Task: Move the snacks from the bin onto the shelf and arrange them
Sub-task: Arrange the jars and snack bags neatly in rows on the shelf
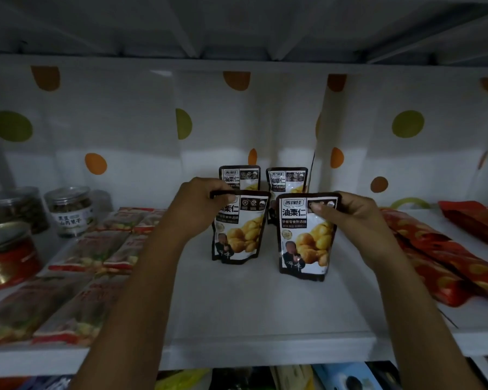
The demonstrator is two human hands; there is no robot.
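Note:
Several chestnut snack pouches stand upright on the white shelf (237,311). My left hand (200,204) pinches the top edge of the front left pouch (240,235). With my right hand (352,218) I pinch the top right corner of the front right pouch (304,243). Behind them stand a back left pouch (240,177) and a back right pouch (286,181), close to the dotted back wall. The bin is not in view.
Flat red-edged snack packs (96,249) lie in rows on the left of the shelf, with clear jars (71,212) and a red tin (6,257) behind them. Red foil packs (448,263) lie on the right. More goods show on the shelf below (265,378).

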